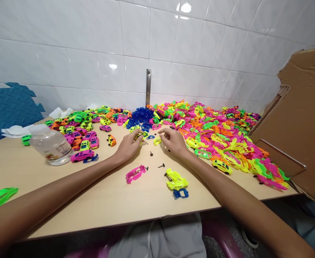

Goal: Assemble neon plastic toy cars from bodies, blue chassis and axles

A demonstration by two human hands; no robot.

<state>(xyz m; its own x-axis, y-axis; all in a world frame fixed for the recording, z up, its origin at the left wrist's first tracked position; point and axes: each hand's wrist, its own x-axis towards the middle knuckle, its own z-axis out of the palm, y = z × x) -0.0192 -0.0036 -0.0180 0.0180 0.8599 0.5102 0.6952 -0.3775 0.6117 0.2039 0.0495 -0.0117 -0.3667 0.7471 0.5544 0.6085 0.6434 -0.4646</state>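
Note:
My left hand is closed around a yellow toy car body with dark blue plastic inside it. My right hand hovers a little to the right with its fingers bent and apart, nothing visible in them. Close to its fingertips lies another yellow car body; I cannot tell whether they touch. A small blue piece rests between the hands. Nearer me are a black wheel on an axle, a second black axle piece, a pink car body, a yellow car body and a blue window insert.
A big heap of coloured car bodies spreads over the right side, beside a cardboard box. Blue inserts are piled at the back middle. To the left stand a clear plastic jar and many toy cars with wheels. A tiled wall closes the back.

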